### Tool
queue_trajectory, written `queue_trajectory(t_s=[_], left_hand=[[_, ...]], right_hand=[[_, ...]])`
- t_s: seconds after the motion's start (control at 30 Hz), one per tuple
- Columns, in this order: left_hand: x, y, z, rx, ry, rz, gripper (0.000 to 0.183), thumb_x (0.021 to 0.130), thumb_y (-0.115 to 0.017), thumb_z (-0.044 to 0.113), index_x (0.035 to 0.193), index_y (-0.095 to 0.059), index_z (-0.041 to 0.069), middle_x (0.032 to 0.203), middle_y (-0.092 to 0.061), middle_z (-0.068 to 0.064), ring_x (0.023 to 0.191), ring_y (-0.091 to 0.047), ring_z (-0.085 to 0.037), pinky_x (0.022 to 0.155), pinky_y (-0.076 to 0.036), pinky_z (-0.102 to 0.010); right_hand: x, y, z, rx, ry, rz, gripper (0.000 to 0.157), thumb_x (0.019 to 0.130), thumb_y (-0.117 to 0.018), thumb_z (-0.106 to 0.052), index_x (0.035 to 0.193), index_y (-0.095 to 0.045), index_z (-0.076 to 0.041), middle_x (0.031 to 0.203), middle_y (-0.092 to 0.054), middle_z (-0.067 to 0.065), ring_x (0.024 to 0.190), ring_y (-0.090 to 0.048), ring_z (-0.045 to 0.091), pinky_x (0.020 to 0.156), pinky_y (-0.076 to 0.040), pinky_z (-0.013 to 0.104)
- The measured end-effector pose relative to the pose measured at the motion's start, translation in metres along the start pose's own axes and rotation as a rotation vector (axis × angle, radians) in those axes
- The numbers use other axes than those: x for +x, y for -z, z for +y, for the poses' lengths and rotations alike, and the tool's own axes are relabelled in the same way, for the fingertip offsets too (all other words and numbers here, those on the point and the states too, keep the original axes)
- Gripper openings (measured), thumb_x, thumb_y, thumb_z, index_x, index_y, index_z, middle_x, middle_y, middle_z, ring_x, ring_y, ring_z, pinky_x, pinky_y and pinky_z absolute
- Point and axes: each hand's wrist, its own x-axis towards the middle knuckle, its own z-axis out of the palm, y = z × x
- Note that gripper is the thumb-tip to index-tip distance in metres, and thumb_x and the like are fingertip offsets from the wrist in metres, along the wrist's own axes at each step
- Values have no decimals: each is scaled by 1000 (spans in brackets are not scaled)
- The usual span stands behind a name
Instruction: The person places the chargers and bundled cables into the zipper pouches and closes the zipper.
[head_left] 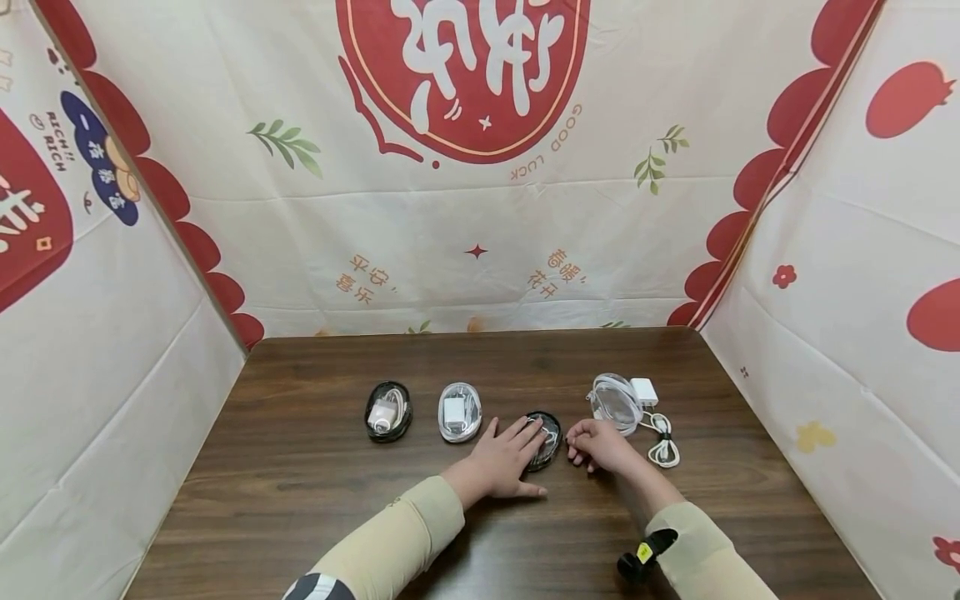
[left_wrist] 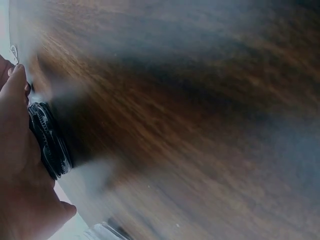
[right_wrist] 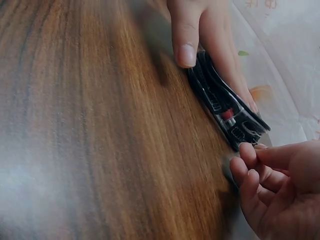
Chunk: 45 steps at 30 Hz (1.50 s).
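An oval clear pouch with a black zip edge (head_left: 552,435) lies on the table between both hands. My left hand (head_left: 504,463) rests on it with spread, straight fingers; in the right wrist view the left thumb (right_wrist: 186,52) lies at the pouch's near edge. Something red and silver shows inside the black-edged pouch (right_wrist: 220,97). At its other end, my right hand (right_wrist: 280,185) pinches thumb and forefinger together on what looks like the zip pull, mostly hidden by the fingertips. The left wrist view shows the black-edged pouch (left_wrist: 50,142) under the left palm.
Further left lie a black-edged pouch (head_left: 388,412) and a white-edged pouch (head_left: 460,412), each with a white charger inside. Beyond the right hand are a clear pouch (head_left: 617,404), a white charger (head_left: 644,392) and a tied white cable (head_left: 664,452). Printed cloth walls surround the table.
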Motion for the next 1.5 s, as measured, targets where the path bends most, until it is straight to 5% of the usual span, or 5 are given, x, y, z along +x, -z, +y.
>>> queue_trajectory(t_s=[0.53, 0.93, 1.2, 1.5], left_hand=[[-3, 3, 6, 1, 43, -30, 93, 84, -31, 83, 158, -15, 28, 163, -6, 8, 148, -7, -14, 113, -21, -53], [-4, 12, 12, 38, 68, 32, 87, 86, -42, 77, 155, -28, 25, 162, -16, 6, 147, -14, -17, 112, -20, -56], [-9, 15, 16, -138, 102, 128, 77, 89, -55, 64, 151, -38, 23, 161, -20, 0, 146, -17, -26, 110, -24, -57], [-18, 15, 18, -525, 347, 305, 60, 90, -64, 39, 141, -50, 10, 141, -49, -13, 125, -49, -32, 100, -42, -47]], right_hand=[[-4, -15, -1, -52, 2, 108, 8, 93, -53, 3, 93, -60, 7, 69, -64, 9, 56, -58, 16, 43, -46, 27], [-12, -16, -6, -80, -4, 235, 7, 91, -61, 0, 95, -62, 5, 78, -67, 12, 61, -61, 20, 47, -47, 31], [-28, -16, -15, -60, 37, 176, 13, 89, -65, -3, 96, -62, 7, 82, -68, 18, 65, -61, 24, 50, -49, 35], [-42, -33, -21, -97, 72, 162, 16, 87, -67, -2, 100, -65, 6, 85, -67, 13, 73, -62, 24, 56, -53, 37]])
